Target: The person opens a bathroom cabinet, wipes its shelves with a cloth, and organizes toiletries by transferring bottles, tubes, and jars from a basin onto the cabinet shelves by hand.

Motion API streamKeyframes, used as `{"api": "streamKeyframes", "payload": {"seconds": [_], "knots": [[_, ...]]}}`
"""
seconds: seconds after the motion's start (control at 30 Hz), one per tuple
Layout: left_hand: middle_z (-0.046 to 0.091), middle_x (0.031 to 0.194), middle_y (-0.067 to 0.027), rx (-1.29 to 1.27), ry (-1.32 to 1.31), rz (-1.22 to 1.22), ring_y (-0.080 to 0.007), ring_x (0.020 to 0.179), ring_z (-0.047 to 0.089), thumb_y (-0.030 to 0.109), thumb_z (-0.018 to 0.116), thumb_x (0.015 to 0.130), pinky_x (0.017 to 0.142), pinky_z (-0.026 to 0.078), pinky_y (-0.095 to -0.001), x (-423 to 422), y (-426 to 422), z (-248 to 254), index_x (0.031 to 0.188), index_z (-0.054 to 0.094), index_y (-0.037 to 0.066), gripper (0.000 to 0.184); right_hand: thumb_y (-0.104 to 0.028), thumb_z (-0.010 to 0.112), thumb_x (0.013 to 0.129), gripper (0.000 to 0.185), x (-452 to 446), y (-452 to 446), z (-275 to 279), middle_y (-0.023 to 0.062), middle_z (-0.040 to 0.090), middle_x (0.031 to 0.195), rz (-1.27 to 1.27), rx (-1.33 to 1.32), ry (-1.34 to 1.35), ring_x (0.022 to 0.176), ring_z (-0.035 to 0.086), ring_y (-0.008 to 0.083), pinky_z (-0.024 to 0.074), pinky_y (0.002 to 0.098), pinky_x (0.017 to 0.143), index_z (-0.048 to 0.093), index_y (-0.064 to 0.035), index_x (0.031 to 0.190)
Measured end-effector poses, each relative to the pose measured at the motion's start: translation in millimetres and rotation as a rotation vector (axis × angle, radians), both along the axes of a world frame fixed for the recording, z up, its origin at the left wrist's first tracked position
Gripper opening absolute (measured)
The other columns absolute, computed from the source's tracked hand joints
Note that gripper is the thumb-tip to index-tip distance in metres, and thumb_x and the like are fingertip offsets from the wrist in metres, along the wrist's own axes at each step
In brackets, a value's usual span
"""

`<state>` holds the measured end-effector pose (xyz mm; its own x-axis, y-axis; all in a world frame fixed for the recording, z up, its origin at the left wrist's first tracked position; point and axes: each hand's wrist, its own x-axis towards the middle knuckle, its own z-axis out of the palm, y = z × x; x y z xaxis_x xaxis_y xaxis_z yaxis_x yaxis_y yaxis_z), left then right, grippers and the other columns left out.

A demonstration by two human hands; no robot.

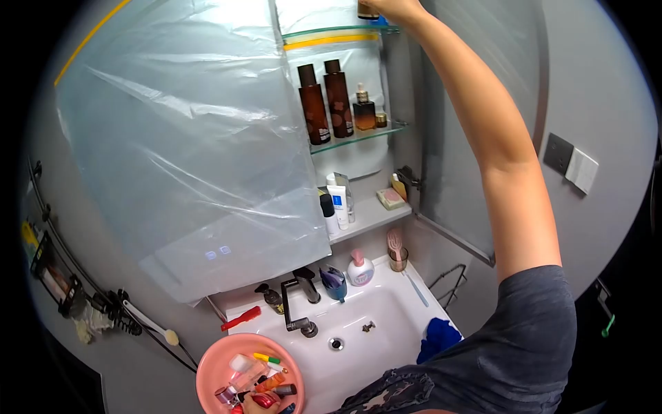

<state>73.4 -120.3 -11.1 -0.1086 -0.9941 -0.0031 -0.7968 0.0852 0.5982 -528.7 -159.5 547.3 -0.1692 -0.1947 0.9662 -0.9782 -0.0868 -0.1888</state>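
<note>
My right hand [400, 8], partly cut off by the top edge, is raised to the upper glass shelf. Its fingers are closed on a small dark and gold container [367, 11]; a bit of blue shows beside it. Low in the picture, my left hand [256, 407] is inside the pink basin [205, 359], mostly cut off by the bottom edge. The fingers that show are bent around a shiny red item [265, 399]. Around it lie an orange tube [270, 381], a yellow-and-green stick [266, 358] and several other small cosmetics.
Two brown bottles [338, 100] and a dropper bottle [364, 110] stand on the glass shelf [358, 136]. Below are a white tube [338, 203] and a soap box [390, 199]. A pump bottle [360, 269], a faucet [296, 321] and a blue cloth [438, 339] are at the sink [372, 359].
</note>
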Motion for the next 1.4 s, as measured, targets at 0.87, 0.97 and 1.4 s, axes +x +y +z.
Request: {"api": "streamKeyframes", "payload": {"seconds": [0.87,0.97,1.4], "knots": [[0.057,0.099,-0.0197,-0.060,-0.050,0.133,-0.0292,0.091,0.057,0.035,0.083,0.063,0.081,0.046,-0.0357,-23.2,17.7,28.8,0.110,0.051,-0.001,0.067,-0.023,0.070,0.065,0.028,-59.6,-42.8,38.5,0.0194,0.065,0.076,-0.480,0.256,-0.054,0.072,0.064,0.0301,0.0514,0.0376,0.065,0.064,-0.0008,0.080],[0.058,0.101,-0.0194,-0.071,-0.040,0.131,-0.0288,0.092,0.057,0.033,0.083,0.062,0.082,0.046,-0.0356,-24.7,18.7,31.8,0.111,0.051,-0.001,0.068,-0.023,0.069,0.066,0.027,-70.8,-54.8,38.1,0.0193,0.065,0.077,-0.511,0.233,-0.060,0.074,0.064,0.0310,0.0510,0.0382,0.066,0.063,-0.0012,0.082],[0.058,0.104,-0.0178,-0.029,0.037,0.182,-0.0268,0.095,0.057,0.034,0.083,0.061,0.084,0.046,-0.0337,-23.9,28.9,39.8,0.114,0.051,0.000,0.070,-0.010,0.059,0.073,0.022,-77.0,-49.6,18.6,0.0103,0.061,0.074,-0.064,0.071,-0.058,0.066,0.060,0.0245,0.0487,0.0338,0.062,0.059,-0.0053,0.094]]}}
